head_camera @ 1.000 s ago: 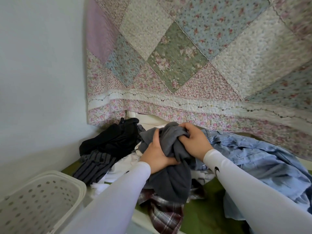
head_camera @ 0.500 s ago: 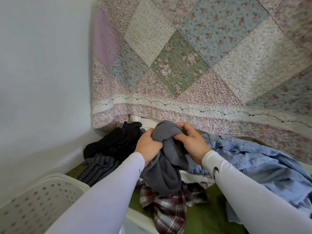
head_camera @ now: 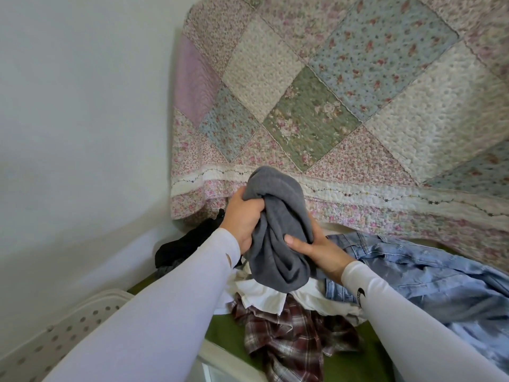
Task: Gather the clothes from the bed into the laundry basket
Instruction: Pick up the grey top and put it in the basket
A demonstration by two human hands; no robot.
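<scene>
A bunched grey garment (head_camera: 278, 230) hangs lifted above the bed. My left hand (head_camera: 242, 219) grips its upper left side, and my right hand (head_camera: 316, 249) holds its right side with the thumb pressed across the cloth. Under it on the green bed sheet (head_camera: 217, 329) lie a white garment (head_camera: 264, 296), a maroon plaid shirt (head_camera: 286, 334), a light blue denim piece (head_camera: 413, 274) to the right and a black garment (head_camera: 187, 244) to the left. The white perforated laundry basket (head_camera: 80, 321) stands at the lower left, partly hidden by my left sleeve.
A floral patchwork quilt (head_camera: 330, 106) hangs behind the bed and drapes over its far edge. A plain pale wall (head_camera: 82, 119) fills the left side. The bed's white frame edge (head_camera: 220, 362) shows at the bottom centre.
Both hands have raised the grey garment higher off the pile and bunched it tighter. My right hand has shifted from the top of the cloth to lower on its right side.
</scene>
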